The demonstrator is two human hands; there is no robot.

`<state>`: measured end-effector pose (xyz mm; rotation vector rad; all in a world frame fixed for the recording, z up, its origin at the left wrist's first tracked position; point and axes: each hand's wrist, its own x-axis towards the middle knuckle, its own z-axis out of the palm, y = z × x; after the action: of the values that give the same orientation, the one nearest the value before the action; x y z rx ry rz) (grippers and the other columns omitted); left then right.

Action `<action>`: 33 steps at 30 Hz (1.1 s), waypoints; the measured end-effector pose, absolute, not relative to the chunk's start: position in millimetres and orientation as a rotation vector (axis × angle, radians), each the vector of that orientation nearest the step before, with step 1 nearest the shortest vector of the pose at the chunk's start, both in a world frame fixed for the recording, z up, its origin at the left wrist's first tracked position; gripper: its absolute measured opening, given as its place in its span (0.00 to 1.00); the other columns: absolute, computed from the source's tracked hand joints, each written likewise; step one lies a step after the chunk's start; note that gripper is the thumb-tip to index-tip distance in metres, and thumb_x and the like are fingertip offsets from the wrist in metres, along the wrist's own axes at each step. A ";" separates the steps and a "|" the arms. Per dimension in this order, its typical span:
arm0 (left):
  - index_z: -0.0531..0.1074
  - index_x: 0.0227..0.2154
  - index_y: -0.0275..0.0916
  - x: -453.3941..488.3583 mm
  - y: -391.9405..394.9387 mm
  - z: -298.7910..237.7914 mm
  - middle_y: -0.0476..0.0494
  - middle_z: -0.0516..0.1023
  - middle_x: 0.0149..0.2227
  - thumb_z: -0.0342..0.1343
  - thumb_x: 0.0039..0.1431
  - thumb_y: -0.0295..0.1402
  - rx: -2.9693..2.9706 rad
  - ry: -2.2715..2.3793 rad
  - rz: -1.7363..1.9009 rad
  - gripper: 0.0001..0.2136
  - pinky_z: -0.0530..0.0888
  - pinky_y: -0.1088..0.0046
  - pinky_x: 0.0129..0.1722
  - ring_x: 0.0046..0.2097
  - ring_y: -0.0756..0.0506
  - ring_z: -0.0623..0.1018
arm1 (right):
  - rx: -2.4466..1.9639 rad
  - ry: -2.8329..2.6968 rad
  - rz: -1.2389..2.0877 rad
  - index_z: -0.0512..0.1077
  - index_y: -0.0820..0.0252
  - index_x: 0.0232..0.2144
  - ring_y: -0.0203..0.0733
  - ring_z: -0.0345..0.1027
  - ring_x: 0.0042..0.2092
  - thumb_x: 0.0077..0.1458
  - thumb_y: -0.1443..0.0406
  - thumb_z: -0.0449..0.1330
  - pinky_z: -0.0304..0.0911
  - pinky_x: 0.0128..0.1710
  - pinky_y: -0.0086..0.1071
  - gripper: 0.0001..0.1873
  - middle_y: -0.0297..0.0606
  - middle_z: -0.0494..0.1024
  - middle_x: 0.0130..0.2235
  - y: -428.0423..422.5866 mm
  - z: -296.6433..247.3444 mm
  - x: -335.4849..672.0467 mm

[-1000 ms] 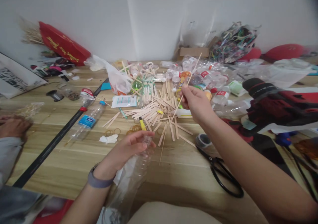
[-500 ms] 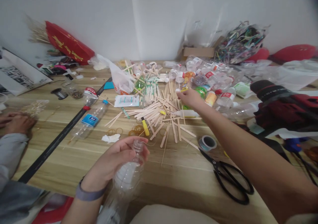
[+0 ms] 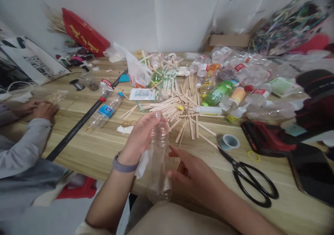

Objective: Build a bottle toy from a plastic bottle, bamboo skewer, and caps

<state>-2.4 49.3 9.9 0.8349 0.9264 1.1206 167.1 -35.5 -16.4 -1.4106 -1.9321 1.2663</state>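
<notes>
My left hand (image 3: 142, 134) is closed around the neck of a clear plastic bottle (image 3: 158, 162), which has no label and stands nearly upright at the table's front edge. Beside the bottle's right wall is my right hand (image 3: 194, 170), somewhat blurred. Its index finger and thumb are apart, the other fingers curl inward, and I see nothing between them. Whether its fingertips touch the bottle is hard to make out. Beyond the bottle lies a heap of wooden craft sticks (image 3: 167, 106). Black-handled scissors (image 3: 237, 165) rest to the right, near a spool (image 3: 229, 142).
Several plastic bottles (image 3: 219, 93) crowd the back right. A red and black power tool (image 3: 271, 137) and a dark phone (image 3: 311, 172) lie at the right. Leftward are a blue-labelled bottle (image 3: 105, 111), a black strip (image 3: 78, 129) and another person's hands (image 3: 44, 110).
My right hand has come back from the bottles and sticks to beside the clear bottle. My left hand has raised that bottle more upright. The view has shifted.
</notes>
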 end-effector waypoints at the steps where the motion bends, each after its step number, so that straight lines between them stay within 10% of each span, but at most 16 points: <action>1: 0.74 0.39 0.35 2.1 46.4 9.0 0.47 0.80 0.32 0.66 0.51 0.37 0.832 0.917 1.136 0.15 0.71 0.76 0.28 0.28 0.51 0.76 | -1.412 -1.908 1.310 0.66 0.62 0.59 0.39 0.68 0.30 0.56 0.64 0.58 0.59 0.32 0.32 0.28 0.42 0.79 0.41 -40.9 -22.4 168.8; 4: 0.74 0.39 0.36 9.8 36.9 4.4 0.48 0.80 0.32 0.66 0.52 0.37 0.815 0.943 1.173 0.14 0.72 0.76 0.30 0.30 0.51 0.76 | -1.433 -1.933 1.259 0.73 0.58 0.38 0.42 0.67 0.32 0.61 0.62 0.50 0.57 0.32 0.32 0.13 0.38 0.76 0.30 -54.9 -32.1 180.3; 8: 0.74 0.41 0.37 11.2 27.5 -6.4 0.47 0.80 0.33 0.66 0.51 0.36 0.766 1.001 1.209 0.15 0.73 0.74 0.32 0.33 0.48 0.78 | -1.442 -1.988 1.222 0.64 0.57 0.24 0.40 0.65 0.28 0.64 0.59 0.46 0.54 0.29 0.31 0.17 0.35 0.73 0.25 -80.5 -35.7 205.7; 20: 0.73 0.45 0.36 -9.9 17.4 -11.5 0.44 0.82 0.32 0.69 0.48 0.35 0.799 0.960 0.982 0.21 0.75 0.73 0.31 0.34 0.46 0.79 | -1.479 -1.587 1.316 0.72 0.58 0.32 0.37 0.62 0.22 0.60 0.58 0.55 0.56 0.22 0.29 0.11 0.33 0.70 0.20 -30.3 -25.1 224.6; 26: 0.75 0.42 0.37 -27.2 7.8 -16.7 0.43 0.82 0.30 0.70 0.47 0.36 0.778 0.878 0.819 0.19 0.73 0.73 0.32 0.32 0.46 0.79 | -1.467 -1.048 1.442 0.73 0.62 0.43 0.34 0.70 0.30 0.64 0.71 0.57 0.65 0.26 0.24 0.07 0.34 0.75 0.32 77.5 -21.4 183.3; 33: 0.75 0.43 0.37 -43.2 -2.6 -20.4 0.41 0.81 0.32 0.71 0.47 0.40 0.819 0.816 0.729 0.22 0.71 0.73 0.33 0.34 0.45 0.79 | -1.447 -0.954 1.390 0.72 0.65 0.43 0.34 0.70 0.32 0.67 0.62 0.60 0.70 0.30 0.28 0.10 0.36 0.74 0.37 140.8 -53.3 150.6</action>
<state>-43.2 -2.6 -20.4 0.8186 0.8163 0.7289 150.6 140.8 -53.3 -1.4472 -0.9538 1.3905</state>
